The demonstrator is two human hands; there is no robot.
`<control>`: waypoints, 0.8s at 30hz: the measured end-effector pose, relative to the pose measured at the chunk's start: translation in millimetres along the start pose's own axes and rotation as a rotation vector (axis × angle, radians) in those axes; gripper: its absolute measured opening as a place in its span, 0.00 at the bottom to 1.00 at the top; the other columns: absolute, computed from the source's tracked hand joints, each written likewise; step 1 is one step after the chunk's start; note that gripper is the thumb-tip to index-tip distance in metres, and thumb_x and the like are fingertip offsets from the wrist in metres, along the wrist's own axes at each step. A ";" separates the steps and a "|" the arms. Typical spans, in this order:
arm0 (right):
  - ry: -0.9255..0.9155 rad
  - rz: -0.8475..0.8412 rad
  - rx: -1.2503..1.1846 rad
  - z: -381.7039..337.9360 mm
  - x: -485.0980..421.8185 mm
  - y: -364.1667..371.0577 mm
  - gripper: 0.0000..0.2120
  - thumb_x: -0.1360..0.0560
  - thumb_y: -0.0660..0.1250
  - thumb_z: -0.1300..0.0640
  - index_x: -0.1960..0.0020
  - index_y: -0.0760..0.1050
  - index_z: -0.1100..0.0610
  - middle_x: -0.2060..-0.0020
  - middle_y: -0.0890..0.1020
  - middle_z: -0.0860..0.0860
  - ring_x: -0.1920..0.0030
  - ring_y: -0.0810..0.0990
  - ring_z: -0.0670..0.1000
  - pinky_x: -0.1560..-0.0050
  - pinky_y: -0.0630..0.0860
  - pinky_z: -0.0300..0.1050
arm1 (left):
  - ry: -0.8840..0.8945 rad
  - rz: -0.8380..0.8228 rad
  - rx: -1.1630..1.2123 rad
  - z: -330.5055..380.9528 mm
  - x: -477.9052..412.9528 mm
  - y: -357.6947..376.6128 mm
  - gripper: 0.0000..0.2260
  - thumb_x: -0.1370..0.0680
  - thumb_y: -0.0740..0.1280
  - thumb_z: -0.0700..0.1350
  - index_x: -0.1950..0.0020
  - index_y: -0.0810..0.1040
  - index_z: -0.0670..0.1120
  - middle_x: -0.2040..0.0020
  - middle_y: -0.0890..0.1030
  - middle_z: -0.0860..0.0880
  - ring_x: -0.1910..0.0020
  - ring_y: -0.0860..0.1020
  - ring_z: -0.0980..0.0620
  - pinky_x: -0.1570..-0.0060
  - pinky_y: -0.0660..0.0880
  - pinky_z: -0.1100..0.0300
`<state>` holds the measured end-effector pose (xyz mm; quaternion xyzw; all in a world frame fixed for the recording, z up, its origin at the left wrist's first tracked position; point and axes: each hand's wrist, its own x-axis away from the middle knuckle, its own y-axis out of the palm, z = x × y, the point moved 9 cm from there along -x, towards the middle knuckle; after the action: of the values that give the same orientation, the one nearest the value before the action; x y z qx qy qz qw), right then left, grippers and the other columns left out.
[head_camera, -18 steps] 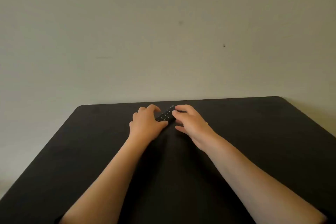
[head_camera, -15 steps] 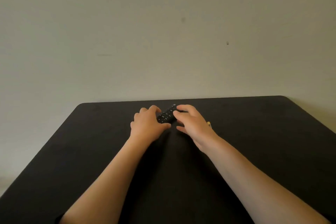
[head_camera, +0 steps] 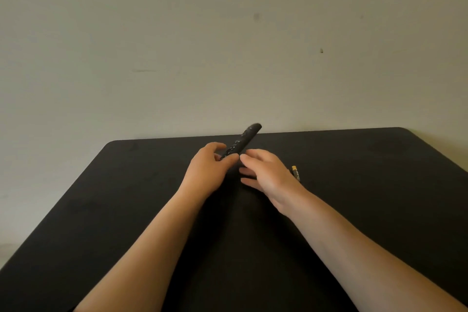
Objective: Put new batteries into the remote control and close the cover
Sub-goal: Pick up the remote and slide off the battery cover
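My left hand (head_camera: 206,172) pinched the remote's (head_camera: 241,142) near end, its long axis tilted up & away toward the far-right, buttons facing me. Right hand (head_camera: 268,176) hovered beside it, fingers loosely spread, holding nothing; battery (head_camera: 295,173) lay on the table (head_camera: 367,185) just right of that hand, so right was nearer.

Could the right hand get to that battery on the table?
Probably yes: the battery lies on the table just beside the right hand, with nothing visible between them, and that hand looks open.

Table (head_camera: 354,210) mostly open; battery (head_camera: 295,173), perhaps two, beside right hand (head_camera: 268,175).
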<state>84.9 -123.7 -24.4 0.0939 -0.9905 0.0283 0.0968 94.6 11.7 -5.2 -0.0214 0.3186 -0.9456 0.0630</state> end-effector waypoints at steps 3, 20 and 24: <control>-0.031 -0.012 0.014 -1.7 0.3 -0.1 0.19 0.19 0.61 0.52 0.29 0.68 0.54 0.41 0.75 0.48 0.37 0.76 0.53 0.41 0.79 0.49 | -0.013 -0.027 0.239 2.8 2.4 4.6 0.17 0.21 0.66 0.52 0.34 0.77 0.48 0.51 0.82 0.54 0.50 0.79 0.57 0.50 0.75 0.59; 0.011 -0.012 -0.167 0.0 5.6 -0.6 0.15 0.21 0.65 0.48 0.39 0.74 0.55 0.47 0.84 0.55 0.55 0.88 0.54 0.56 0.85 0.51 | -0.107 -0.187 0.995 12.0 10.8 23.0 0.16 0.15 0.54 0.47 0.39 0.77 0.41 0.46 0.84 0.40 0.48 0.84 0.47 0.53 0.81 0.54; -0.032 0.009 -0.245 -2.4 4.9 -3.4 0.14 0.22 0.66 0.49 0.43 0.78 0.58 0.48 0.84 0.57 0.53 0.87 0.54 0.57 0.85 0.47 | -0.091 -0.213 1.038 16.2 12.4 25.4 0.16 0.15 0.54 0.46 0.35 0.75 0.40 0.40 0.82 0.38 0.41 0.81 0.43 0.43 0.79 0.49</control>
<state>81.2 -127.7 -20.9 0.0775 -0.9883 -0.0939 0.0917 86.3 -19.8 -7.6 -0.0609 -0.1984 -0.9781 -0.0174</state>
